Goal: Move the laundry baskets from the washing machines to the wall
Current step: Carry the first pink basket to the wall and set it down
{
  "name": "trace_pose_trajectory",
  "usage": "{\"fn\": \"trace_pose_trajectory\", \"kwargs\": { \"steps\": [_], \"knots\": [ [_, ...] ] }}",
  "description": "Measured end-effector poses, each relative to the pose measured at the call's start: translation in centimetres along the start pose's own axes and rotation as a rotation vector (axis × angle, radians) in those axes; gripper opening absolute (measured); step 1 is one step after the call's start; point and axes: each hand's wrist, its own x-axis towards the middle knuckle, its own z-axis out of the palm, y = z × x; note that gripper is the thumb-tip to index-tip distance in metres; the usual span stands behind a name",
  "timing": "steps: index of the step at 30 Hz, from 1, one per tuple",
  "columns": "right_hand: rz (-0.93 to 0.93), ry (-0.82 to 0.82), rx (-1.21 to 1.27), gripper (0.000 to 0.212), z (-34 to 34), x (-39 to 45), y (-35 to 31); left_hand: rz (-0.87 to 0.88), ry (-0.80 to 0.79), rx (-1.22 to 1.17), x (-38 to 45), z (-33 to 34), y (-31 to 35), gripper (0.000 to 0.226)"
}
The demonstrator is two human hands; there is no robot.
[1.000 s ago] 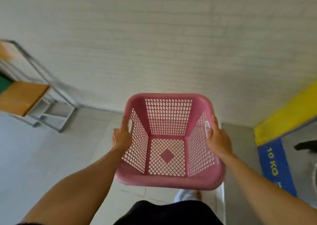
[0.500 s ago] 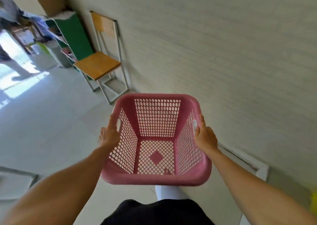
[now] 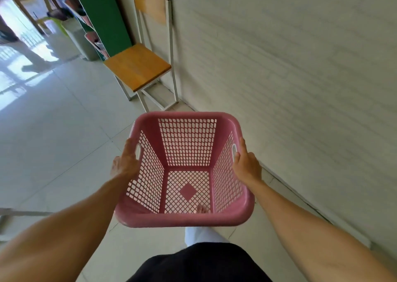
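Note:
An empty pink plastic laundry basket [image 3: 189, 219] with latticed sides hangs in the air in front of me, above the tiled floor. My left hand [image 3: 124, 163] grips its left rim at the handle slot. On the opposite rim my right hand [image 3: 245, 165] holds the other handle slot. The white brick wall [image 3: 300, 77] runs along my right side, close to the basket's right edge. No washing machine is in view.
A wooden chair [image 3: 137, 66] with a white metal frame stands against the wall just ahead of the basket. Behind it is a green shelf unit [image 3: 105, 17]. Pale floor tiles [image 3: 53, 131] spread to the left. A person's legs show at far left.
My view has swung left along the wall: the yellow and blue machine panel left the frame, and the chair and green shelf came closer. Both hands kept hold of the basket.

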Motion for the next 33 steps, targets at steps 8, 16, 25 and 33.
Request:
{"fn": "trace_pose_trajectory", "kwargs": {
  "steps": [8, 16, 25, 33],
  "knots": [
    [0.091, 0.023, 0.009, 0.063, -0.3, 8.7, -4.1, -0.012, -0.074, 0.041, 11.6, -1.1, 4.2, 0.07],
    [0.267, -0.065, 0.028, 0.079, 0.6, 15.6, -8.2, 0.084, -0.25, 0.045, 25.4, 0.0, 9.5, 0.09],
    [0.574, 0.005, 0.105, 0.071, 4.6, 22.2, -15.6, 0.31, -0.461, 0.261, 41.9, 1.5, 12.6, 0.099],
    [0.735, 0.059, 0.194, 0.025, 8.6, 27.3, -18.6, 0.444, -0.491, 0.282, 51.9, 2.7, 14.2, 0.086]
  ]
}}
